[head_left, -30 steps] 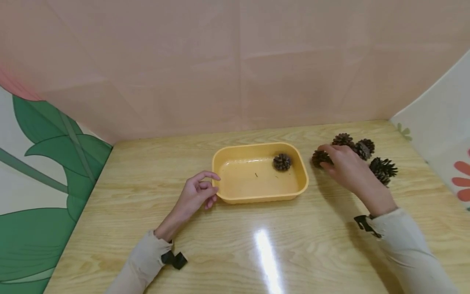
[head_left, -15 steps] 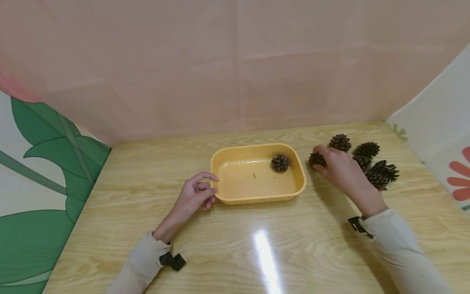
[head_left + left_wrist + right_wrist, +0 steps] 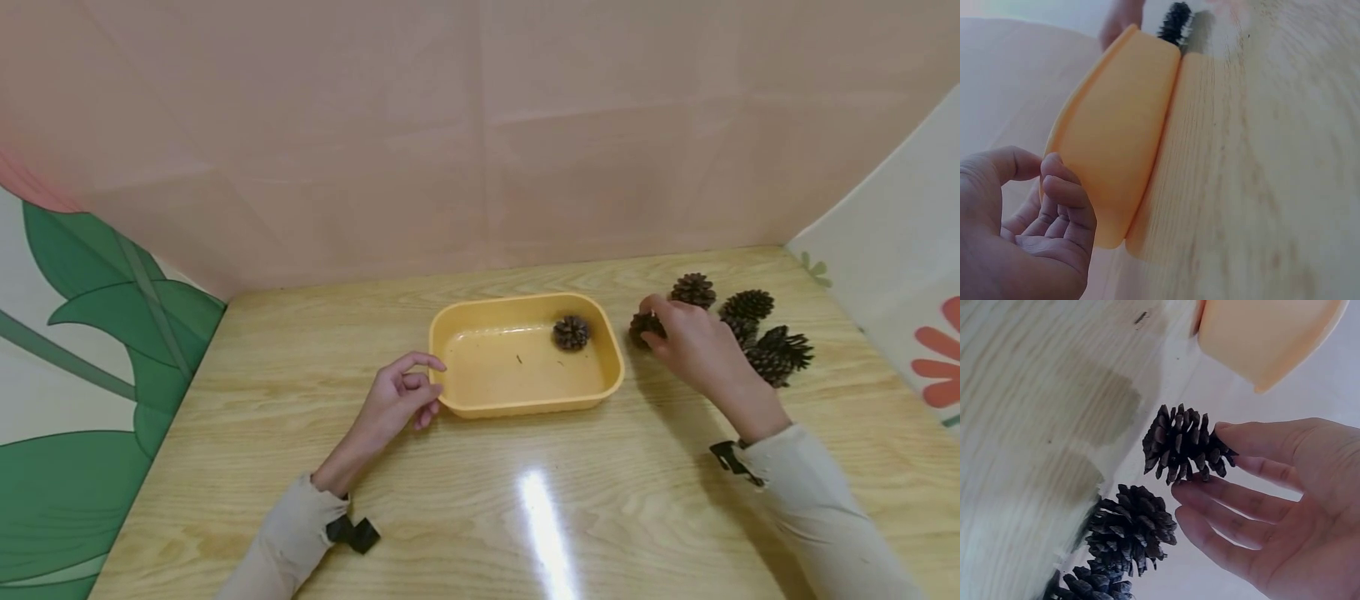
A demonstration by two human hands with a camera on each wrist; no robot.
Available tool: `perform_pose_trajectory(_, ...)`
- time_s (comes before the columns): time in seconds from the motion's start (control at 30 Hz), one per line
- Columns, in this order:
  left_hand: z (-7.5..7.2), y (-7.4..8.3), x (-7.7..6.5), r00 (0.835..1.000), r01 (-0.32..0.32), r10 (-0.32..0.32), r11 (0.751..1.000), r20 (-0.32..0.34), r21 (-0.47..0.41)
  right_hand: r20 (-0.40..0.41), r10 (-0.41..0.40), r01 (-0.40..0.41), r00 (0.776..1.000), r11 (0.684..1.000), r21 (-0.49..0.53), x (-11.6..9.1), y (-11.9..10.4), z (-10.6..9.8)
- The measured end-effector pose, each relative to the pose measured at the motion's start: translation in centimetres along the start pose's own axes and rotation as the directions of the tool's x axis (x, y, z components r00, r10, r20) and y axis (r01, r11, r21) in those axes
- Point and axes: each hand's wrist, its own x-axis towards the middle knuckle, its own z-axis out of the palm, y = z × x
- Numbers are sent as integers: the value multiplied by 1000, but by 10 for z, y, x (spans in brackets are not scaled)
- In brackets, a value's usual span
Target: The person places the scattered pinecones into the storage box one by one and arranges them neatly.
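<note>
In the head view my left hand (image 3: 401,392) is at the left end of a yellow plastic basin (image 3: 525,406), its thumb and index finger pinching the rim. The left wrist view shows those curled fingers (image 3: 1063,190) against the basin's outer wall. One pine cone (image 3: 572,332) lies inside, toward the right end. Just right of the basin, my right hand (image 3: 693,346) holds another pine cone (image 3: 1182,444) between thumb and fingers. In the right wrist view the thumb is at the cone's narrow end, with fingertips along its side.
Several more pine cones (image 3: 780,354) are clustered on the wooden table (image 3: 450,517) behind and to the right of my right hand. Small brown bits lie on the basin's floor. A pinkish wall (image 3: 480,167) rises along the table's back edge, with painted panels at both sides.
My right hand has moved slightly left with its pine cone, nearer the basin. More of the clustered cones show behind it, and some have shifted a little. The left hand stays at the rim.
</note>
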Motion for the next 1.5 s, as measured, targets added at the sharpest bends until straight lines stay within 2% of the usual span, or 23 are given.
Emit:
perform_pose_trajectory(0.3,1,1,0,1000,2,-2,1000,3,5,-11,30,-30,999,999,-29,2,-9,-13)
perform_pose_trajectory(0.8,0,0,0,1000,-7,7,1000,11,3,-74,11,-13,997,1000,-25,-1,-25,-30)
perform_pose_trajectory(1.13,0,-1,0,1000,-6,6,1000,11,10,-131,-37,37,991,999,2,-3,-40,-39)
perform_pose_trajectory(1.5,0,0,-1,1000,-19,19,1000,15,-9,-198,-110,109,974,994,-16,-5,-54,-43)
